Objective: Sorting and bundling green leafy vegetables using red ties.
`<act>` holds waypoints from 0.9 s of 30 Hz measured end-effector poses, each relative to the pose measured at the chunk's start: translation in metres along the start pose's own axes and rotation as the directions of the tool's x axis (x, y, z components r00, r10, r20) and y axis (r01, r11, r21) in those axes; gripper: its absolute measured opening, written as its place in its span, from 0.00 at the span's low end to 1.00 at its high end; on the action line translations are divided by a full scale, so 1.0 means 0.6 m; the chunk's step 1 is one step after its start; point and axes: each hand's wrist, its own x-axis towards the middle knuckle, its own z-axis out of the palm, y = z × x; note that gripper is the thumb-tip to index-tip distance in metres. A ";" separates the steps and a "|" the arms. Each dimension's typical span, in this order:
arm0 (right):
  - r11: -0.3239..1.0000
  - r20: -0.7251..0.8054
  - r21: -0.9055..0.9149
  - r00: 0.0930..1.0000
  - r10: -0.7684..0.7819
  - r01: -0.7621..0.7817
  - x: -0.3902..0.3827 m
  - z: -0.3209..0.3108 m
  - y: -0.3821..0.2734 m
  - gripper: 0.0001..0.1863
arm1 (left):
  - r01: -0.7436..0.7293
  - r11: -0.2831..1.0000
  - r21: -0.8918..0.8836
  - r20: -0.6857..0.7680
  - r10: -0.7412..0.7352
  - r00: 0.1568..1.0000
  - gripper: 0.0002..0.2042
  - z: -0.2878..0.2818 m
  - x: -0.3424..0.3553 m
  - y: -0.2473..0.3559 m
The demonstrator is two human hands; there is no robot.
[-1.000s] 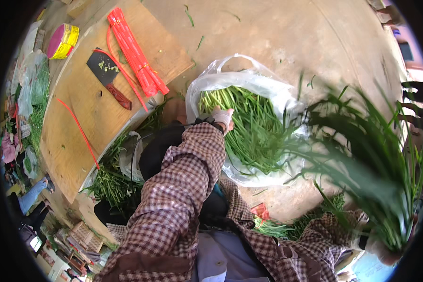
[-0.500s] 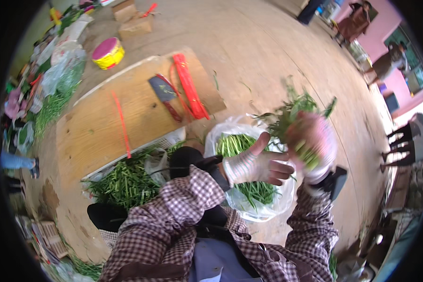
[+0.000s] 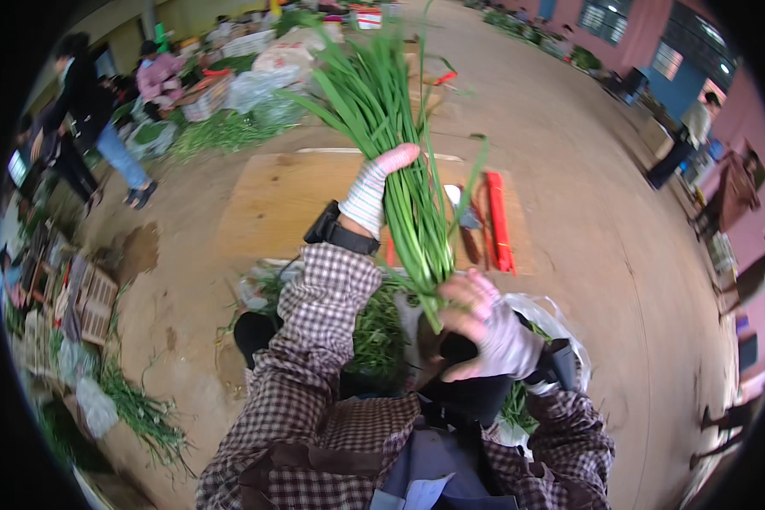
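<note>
A long bunch of garlic chives (image 3: 408,187) stands tilted in front of me, with dark leaves fanned out at the top and paler stems below. My left hand (image 3: 372,191), in a striped glove with bare fingertips, is closed round its middle. By the lower stem ends is my right hand (image 3: 489,327), also gloved and smeared by motion, its thumb and fingers apart. Whether its fingertips touch the stems is hard to make out. Beyond lies a wooden board (image 3: 280,204) bearing a cleaver (image 3: 467,225) and a bundle of red ties (image 3: 498,223).
Cut greens (image 3: 376,336) lie between my knees. A white plastic bag (image 3: 561,327) of greens sits at my right. More greens (image 3: 149,416) are on the floor at left, near a slatted crate (image 3: 93,297). People (image 3: 93,110) stand and sit at the far left; others are at right.
The view has swung left. My right hand held a bunch of greens beside the bag; now my left hand, formerly spread, grips the chives over the board and my right hand has loosened.
</note>
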 end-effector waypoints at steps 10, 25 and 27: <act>0.771 -0.282 0.443 0.746 0.603 -0.456 0.251 0.122 0.195 0.73 | -0.377 0.776 0.506 0.056 0.406 0.912 0.23 -0.069 0.042 -0.004; 0.898 -0.469 0.013 0.790 0.394 -0.440 0.180 0.122 0.323 0.11 | -0.485 0.007 0.875 0.470 0.228 0.853 0.20 -0.037 0.142 -0.113; 0.856 -0.445 -0.189 0.819 0.362 -0.481 0.162 0.133 0.329 0.12 | -0.470 -0.053 0.881 0.469 0.225 0.854 0.24 -0.040 0.160 -0.132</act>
